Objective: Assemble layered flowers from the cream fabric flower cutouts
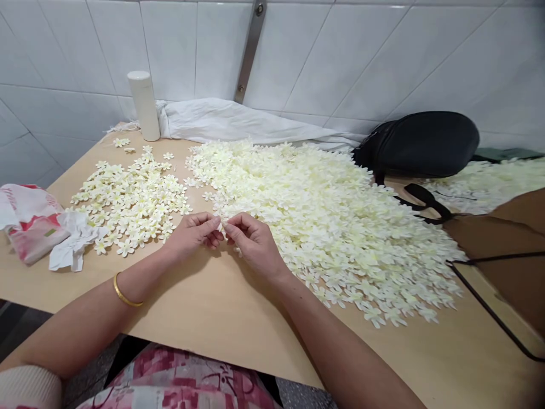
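Note:
My left hand point(199, 230) and my right hand point(252, 238) meet above the near middle of the table, fingertips pinched almost together. Between them shows a small bit of an artificial flower point(221, 227), pale and mostly covered by the fingers. Right of my hands spreads a big heap of white-yellow artificial flowers point(323, 210), its edge close to my right hand. A smaller pile of similar flowers point(131, 199) lies to the left, beyond my left wrist, which wears a gold bangle.
A white bottle point(145, 108) stands at the back left before a white cloth point(221, 120). A red-and-white plastic bag point(32, 221) and crumpled tissue point(74, 236) lie at left. At right are a black bag point(426, 145), a brown item with black cord point(506, 244) and more flowers.

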Tool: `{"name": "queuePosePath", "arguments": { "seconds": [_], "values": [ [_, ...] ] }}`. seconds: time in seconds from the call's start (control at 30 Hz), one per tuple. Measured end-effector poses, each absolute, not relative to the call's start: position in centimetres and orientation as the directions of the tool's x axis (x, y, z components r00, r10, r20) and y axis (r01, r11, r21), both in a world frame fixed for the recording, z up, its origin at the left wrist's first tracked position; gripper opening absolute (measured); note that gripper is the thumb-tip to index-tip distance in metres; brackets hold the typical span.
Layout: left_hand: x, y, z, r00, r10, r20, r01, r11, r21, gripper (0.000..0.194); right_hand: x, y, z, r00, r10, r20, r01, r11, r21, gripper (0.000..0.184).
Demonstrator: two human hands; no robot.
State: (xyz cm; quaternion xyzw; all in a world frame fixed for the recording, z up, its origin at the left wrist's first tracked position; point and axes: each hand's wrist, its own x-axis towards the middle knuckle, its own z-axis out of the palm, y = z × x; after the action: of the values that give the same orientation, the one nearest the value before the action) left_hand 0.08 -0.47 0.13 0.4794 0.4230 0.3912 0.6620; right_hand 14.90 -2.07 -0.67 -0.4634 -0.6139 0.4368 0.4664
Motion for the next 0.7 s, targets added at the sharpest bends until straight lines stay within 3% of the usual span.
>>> {"name": "queuePosePath", "arguments": {
  "seconds": [0.2,0.57,0.7],
  "values": [
    [-0.01,-0.23,-0.29,0.306,0.926,-0.22,-0.227,0.296,0.928,0.029,14.77,-2.17,-1.27,-0.184,0.966,0.183,0.173,0.216,-0.961,0.012],
    [-0.13,-0.49,0.05,0.29,0.946,-0.144,-0.123,0.186,0.975,0.021,15.14,-1.51,-0.93,-0.203,0.979,0.018,-0.083,0.001,-0.997,0.032],
    [-0.12,-0.53,0.09,0.297,0.949,-0.101,-0.112,0.139,0.984,0.025,15.18,-1.5,-1.09,-0.18,0.984,0.009,-0.069,-0.004,-0.998,0.029]
  ]
}}
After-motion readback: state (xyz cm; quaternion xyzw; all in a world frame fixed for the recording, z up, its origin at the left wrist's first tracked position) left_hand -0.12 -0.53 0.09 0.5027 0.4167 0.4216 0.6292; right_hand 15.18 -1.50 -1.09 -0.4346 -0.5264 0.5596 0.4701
